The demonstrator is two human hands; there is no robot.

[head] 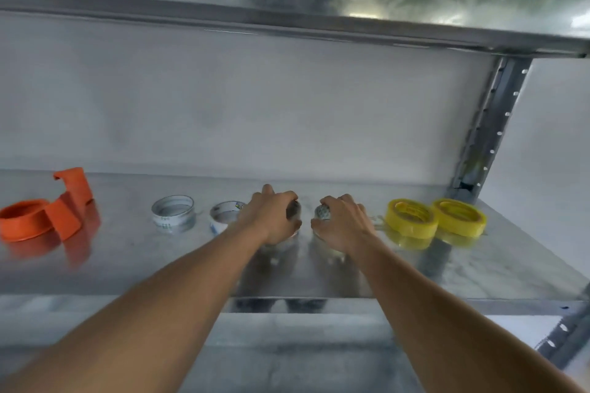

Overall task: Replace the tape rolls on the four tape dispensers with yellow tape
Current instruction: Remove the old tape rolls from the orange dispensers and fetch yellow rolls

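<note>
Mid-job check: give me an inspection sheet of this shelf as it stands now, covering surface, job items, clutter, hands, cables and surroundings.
Surface: shiny galvanised metal shelf, reflective.
Job's things: two yellow tape rolls lying flat at right, side by side; orange plastic tape dispenser at left, seemingly without a roll; two white-printed tape rolls left of centre.
Clutter: nothing seen.
Hands: left hand and right hand each grip a small roll-like object, mostly hidden.
Cables: nothing seen.
Surroundings: upper metal shelf, perforated upright post, pale wall behind.
</note>
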